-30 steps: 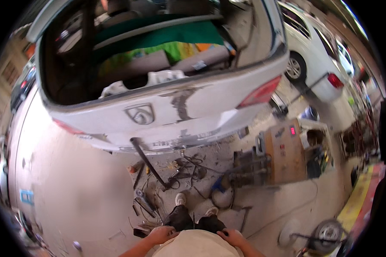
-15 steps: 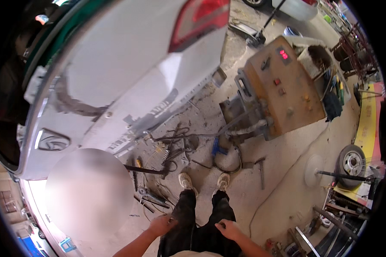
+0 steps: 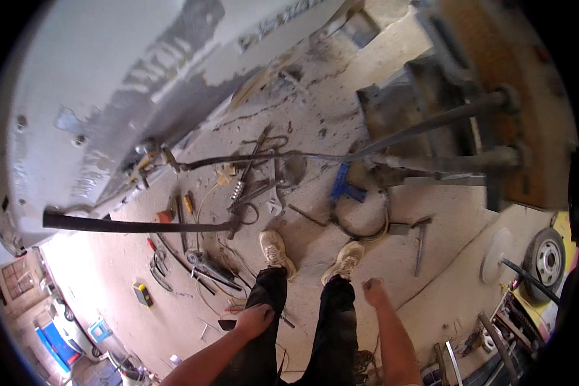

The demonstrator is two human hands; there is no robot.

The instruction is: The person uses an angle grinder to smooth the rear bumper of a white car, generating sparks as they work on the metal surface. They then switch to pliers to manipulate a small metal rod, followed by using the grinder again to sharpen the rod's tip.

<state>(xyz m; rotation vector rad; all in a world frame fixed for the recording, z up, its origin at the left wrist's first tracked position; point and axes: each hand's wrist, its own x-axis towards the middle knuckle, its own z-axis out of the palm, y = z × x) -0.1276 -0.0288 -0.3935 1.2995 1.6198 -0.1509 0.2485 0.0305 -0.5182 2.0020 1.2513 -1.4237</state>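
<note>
My left hand (image 3: 256,320) is curled closed beside my left thigh, and nothing shows in it. My right hand (image 3: 374,293) hangs closed to the right of my right knee, also with nothing visible in it. On the floor ahead of my shoes lie an adjustable wrench (image 3: 275,202), a blue pistol-shaped tool (image 3: 346,185) with a looped dark cable, and a hammer (image 3: 421,243). An angle grinder (image 3: 206,265) lies left of my left shoe. A dark bar (image 3: 138,225) reaches leftward across the view. A scuffed white car panel (image 3: 128,61) stands ahead on the left.
A brown machine cabinet (image 3: 518,77) stands at right; a thick cable (image 3: 283,156) runs from it to a clamp (image 3: 151,157) at the panel's lower edge. A loose wheel (image 3: 547,256) and scrap metal (image 3: 495,341) lie at right. A yellow-black box (image 3: 142,294) sits at left.
The view has moved forward, bringing the car panel, cabinet and floor tools closer. My hands have moved apart, the right one outward and forward. A large blurred patch at left is gone.
</note>
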